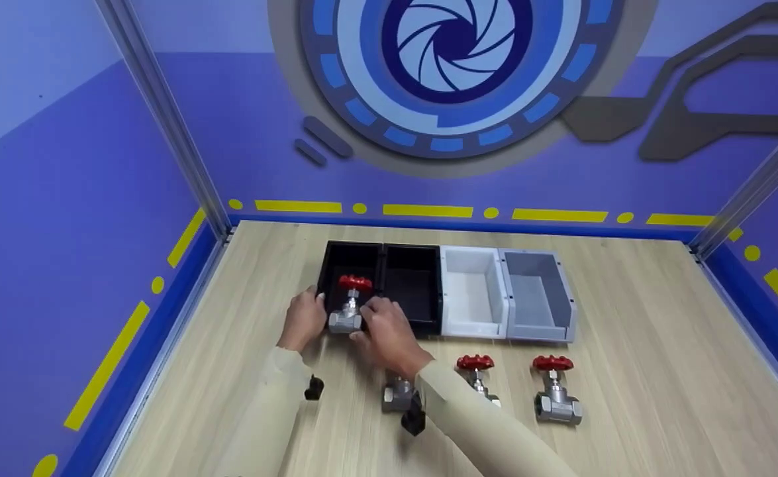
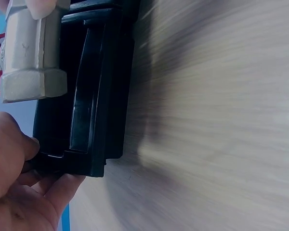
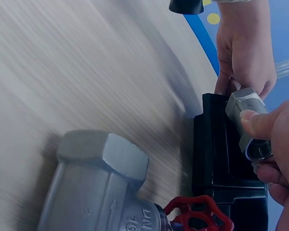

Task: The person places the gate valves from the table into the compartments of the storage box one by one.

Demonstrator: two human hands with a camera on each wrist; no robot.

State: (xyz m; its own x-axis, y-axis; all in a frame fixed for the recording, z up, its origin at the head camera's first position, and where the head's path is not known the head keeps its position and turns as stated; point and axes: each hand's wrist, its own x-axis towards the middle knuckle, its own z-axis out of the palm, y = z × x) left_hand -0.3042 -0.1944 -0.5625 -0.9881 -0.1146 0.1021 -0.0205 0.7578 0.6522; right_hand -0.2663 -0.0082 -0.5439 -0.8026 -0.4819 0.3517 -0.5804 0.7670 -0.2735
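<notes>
A metal gate valve (image 1: 346, 322) with a red handwheel is held by my right hand (image 1: 389, 334) over the leftmost black bin (image 1: 355, 249). Thumb and fingers pinch one end of its body, as the right wrist view shows. My left hand (image 1: 304, 319) grips the left wall of that same bin, with the thumb inside and fingers outside in the left wrist view. Whether the valve touches the bin floor I cannot tell. Another valve (image 1: 398, 395) lies below my right wrist, its handwheel hidden by the arm in the head view.
To the right in the row stand a second black bin (image 1: 412, 248), a white bin (image 1: 475, 327) and a grey bin (image 1: 539, 331). Two more red-wheeled valves, a middle valve (image 1: 475, 363) and a right valve (image 1: 557, 405), lie on the wooden table (image 1: 653, 358). Blue panels enclose it.
</notes>
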